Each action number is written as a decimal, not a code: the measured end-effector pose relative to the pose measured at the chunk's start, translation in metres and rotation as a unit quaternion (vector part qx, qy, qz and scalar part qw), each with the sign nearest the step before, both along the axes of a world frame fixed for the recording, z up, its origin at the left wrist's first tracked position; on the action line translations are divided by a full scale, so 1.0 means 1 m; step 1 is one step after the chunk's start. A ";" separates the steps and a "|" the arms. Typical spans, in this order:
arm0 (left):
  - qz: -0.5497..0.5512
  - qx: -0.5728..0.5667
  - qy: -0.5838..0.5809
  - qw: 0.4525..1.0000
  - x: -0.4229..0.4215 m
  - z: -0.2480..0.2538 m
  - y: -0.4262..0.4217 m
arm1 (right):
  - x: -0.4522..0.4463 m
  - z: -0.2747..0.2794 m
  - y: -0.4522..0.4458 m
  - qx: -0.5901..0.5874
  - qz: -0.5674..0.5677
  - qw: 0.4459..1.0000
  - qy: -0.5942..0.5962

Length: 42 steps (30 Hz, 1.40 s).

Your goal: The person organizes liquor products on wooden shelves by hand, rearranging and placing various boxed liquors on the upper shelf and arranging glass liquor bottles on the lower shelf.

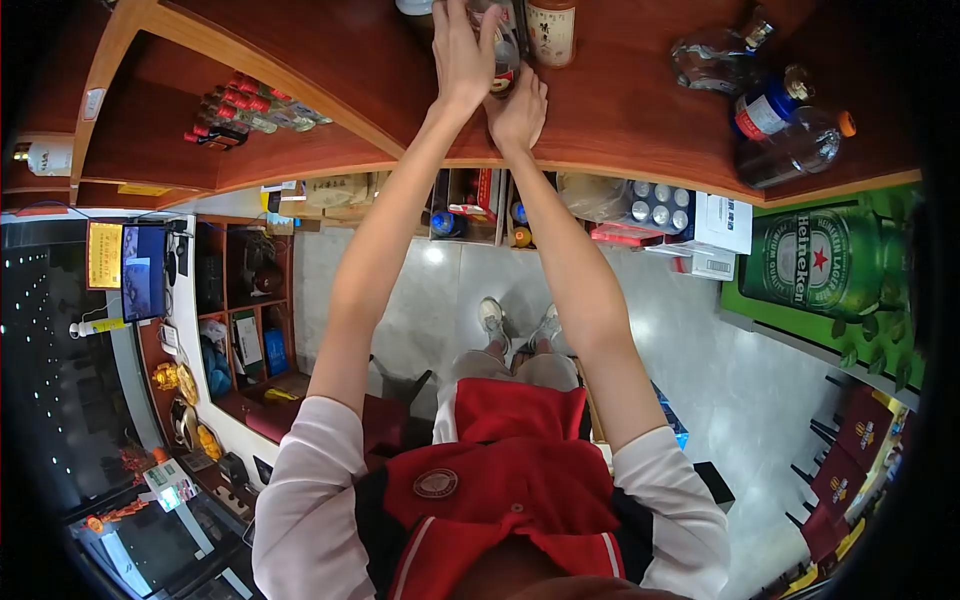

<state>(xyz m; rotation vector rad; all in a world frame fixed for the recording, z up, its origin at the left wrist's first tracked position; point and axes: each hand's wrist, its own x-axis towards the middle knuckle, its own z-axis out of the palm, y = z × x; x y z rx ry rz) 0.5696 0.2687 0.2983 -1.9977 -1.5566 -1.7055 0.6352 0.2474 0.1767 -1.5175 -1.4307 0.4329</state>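
Observation:
Both my arms reach up to a brown wooden shelf (620, 120). My left hand (463, 58) is closed around the side of a clear glass bottle (506, 50) with a dark and red label near its base. Lower down, my right hand (518, 112) curls its fingers at the base of that bottle, touching it. Part of the bottle is hidden behind my hands and the frame's top edge. Close on the right stands a cream-labelled brown bottle (551, 32). A white object (414, 6) shows just left of my left hand.
Several bottles, including a clear one with an orange cap (800, 145), stand on the shelf's right side. Red-capped small bottles (250, 105) fill a left compartment. Below are packed cans (660, 205), a white carton (722, 222) and a green Heineken panel (820, 255).

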 end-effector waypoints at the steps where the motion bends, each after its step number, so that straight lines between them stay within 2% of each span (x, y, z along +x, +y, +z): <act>1: -0.002 0.006 0.000 1.000 0.000 0.005 0.000 | 0.001 0.003 0.000 0.006 -0.002 1.000 0.000; 4: 0.009 -0.036 0.039 0.999 -0.001 0.027 0.001 | 0.014 0.015 -0.010 0.012 0.042 0.998 0.044; 6: -0.067 -0.088 -0.004 0.994 -0.006 0.036 0.001 | 0.031 0.016 -0.030 0.017 0.127 0.981 0.146; 8: -0.093 -0.096 -0.040 0.990 -0.007 0.033 -0.006 | 0.042 0.016 -0.065 -0.016 0.114 0.976 0.186; 10: -0.139 -0.211 -0.175 0.952 -0.002 0.024 -0.022 | 0.056 0.021 -0.109 -0.004 0.099 0.982 0.160; 11: -0.192 -0.261 -0.260 0.910 -0.004 0.002 -0.019 | 0.061 0.019 -0.128 -0.027 0.111 0.973 0.201; 12: -0.193 -0.262 -0.262 0.909 0.002 0.000 -0.031 | 0.064 0.020 -0.148 -0.058 0.118 0.954 0.268; 14: -0.199 -0.352 -0.359 0.841 0.015 -0.003 -0.066 | 0.069 0.018 -0.185 -0.102 0.092 0.945 0.296; 16: -0.188 -0.378 -0.363 0.831 0.024 -0.012 -0.092 | 0.075 0.020 -0.220 -0.089 0.081 0.945 0.304; 19: -0.189 -0.419 -0.465 0.756 0.036 -0.034 -0.141 | 0.086 0.027 -0.279 -0.095 0.051 0.933 0.342; 20: -0.182 -0.424 -0.464 0.756 0.038 -0.041 -0.157 | 0.092 0.024 -0.297 -0.102 0.051 0.931 0.346; 22: -0.172 -0.462 -0.502 0.710 0.046 -0.051 -0.190 | 0.103 0.021 -0.332 -0.096 0.044 0.965 0.241; 24: -0.175 -0.481 -0.506 0.694 0.054 -0.060 -0.222 | 0.114 0.023 -0.364 -0.112 0.047 0.959 0.254; 26: -0.154 -0.488 -0.545 0.664 0.062 -0.064 -0.248 | 0.122 0.025 -0.391 -0.145 0.064 0.913 0.377; 27: -0.201 -0.486 -0.541 0.656 0.059 -0.062 -0.260 | 0.129 0.018 -0.403 -0.144 0.079 0.917 0.363; 28: -0.219 -0.469 -0.552 0.653 0.061 -0.055 -0.272 | 0.132 0.024 -0.414 -0.153 0.076 0.917 0.361; 30: -0.220 -0.442 -0.542 0.680 0.069 -0.034 -0.298 | 0.138 0.043 -0.428 -0.134 0.122 0.873 0.453; 32: -0.237 -0.440 -0.530 0.685 0.071 -0.013 -0.323 | 0.139 0.058 -0.443 -0.147 0.144 0.870 0.448; 34: -0.258 -0.377 -0.504 0.733 0.076 0.009 -0.340 | 0.137 0.068 -0.451 -0.115 0.172 0.868 0.452; 35: -0.258 -0.370 -0.502 0.738 0.073 0.012 -0.346 | 0.135 0.075 -0.456 -0.102 0.174 0.873 0.445; 36: -0.257 -0.365 -0.507 0.738 0.073 0.019 -0.352 | 0.135 0.080 -0.459 -0.104 0.180 0.874 0.440; 38: -0.329 -0.296 -0.602 0.665 0.074 0.030 -0.366 | 0.134 0.087 -0.467 -0.116 0.188 0.861 0.457; 39: -0.313 -0.318 -0.569 0.690 0.070 0.033 -0.372 | 0.132 0.087 -0.469 -0.107 0.184 0.864 0.456; 42: -0.277 -0.290 -0.577 0.712 0.067 0.046 -0.381 | 0.128 0.098 -0.474 -0.080 0.190 0.887 0.413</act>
